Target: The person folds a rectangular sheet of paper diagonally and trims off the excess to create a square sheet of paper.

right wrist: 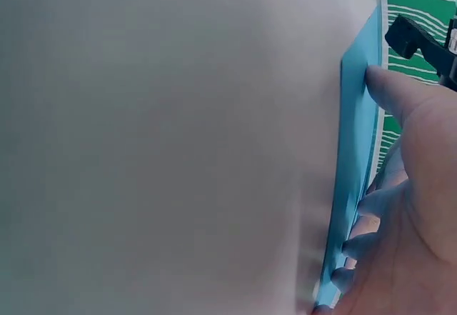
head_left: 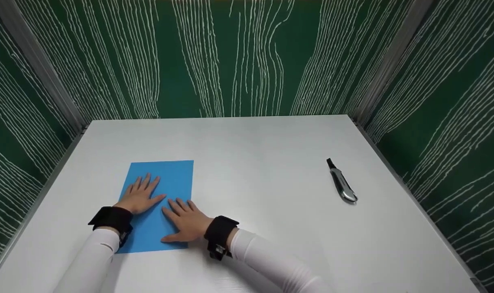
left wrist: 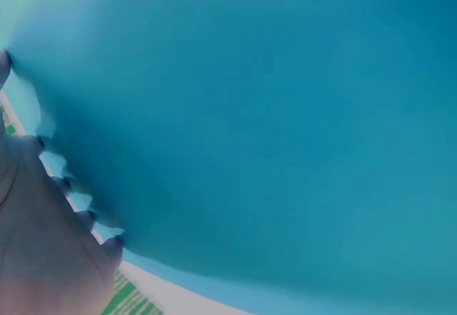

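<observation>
A blue sheet of paper lies flat on the white table, left of the middle. My left hand rests on its left part with the fingers spread and pointing away from me. In the left wrist view the fingertips of the left hand touch the blue surface. My right hand is spread over the sheet's lower right edge, its fingers and thumb on the paper. The right wrist view shows the right hand's thumb and fingertips against the blue sheet along its edge. Neither hand grasps anything.
A utility knife with a grey and black handle lies on the right side of the white table. Green walls with white wavy lines enclose the table at the back and sides. Both wrists wear black bands.
</observation>
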The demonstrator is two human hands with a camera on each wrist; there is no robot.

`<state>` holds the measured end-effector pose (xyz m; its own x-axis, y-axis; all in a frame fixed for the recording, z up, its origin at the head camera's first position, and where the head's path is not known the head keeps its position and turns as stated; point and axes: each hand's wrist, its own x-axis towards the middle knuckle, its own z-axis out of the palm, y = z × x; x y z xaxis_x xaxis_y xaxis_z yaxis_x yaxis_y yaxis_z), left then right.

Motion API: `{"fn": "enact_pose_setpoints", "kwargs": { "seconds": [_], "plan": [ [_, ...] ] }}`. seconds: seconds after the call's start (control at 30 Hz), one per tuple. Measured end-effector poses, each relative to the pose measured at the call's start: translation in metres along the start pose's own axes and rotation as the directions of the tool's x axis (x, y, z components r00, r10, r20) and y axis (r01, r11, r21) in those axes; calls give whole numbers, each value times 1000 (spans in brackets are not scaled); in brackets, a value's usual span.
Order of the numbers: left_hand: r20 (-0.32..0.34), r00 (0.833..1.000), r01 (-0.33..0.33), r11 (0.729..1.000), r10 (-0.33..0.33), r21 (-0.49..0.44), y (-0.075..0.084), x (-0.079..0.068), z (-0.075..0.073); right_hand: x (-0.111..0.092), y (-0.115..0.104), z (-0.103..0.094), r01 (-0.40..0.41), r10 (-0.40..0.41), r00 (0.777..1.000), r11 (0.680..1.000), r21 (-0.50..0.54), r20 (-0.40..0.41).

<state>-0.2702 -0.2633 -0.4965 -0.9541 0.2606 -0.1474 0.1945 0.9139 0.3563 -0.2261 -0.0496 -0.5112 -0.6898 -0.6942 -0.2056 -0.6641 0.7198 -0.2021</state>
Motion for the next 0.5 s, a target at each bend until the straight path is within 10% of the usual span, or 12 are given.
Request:
{"fn": "enact_pose_setpoints", "kwargs": {
  "seconds": [0.5],
  "plan": [
    [71,997,-40,999,38,35,16,5,-3,-21,24,-15,19,-13,996,997,-68,89]
  ]
}}
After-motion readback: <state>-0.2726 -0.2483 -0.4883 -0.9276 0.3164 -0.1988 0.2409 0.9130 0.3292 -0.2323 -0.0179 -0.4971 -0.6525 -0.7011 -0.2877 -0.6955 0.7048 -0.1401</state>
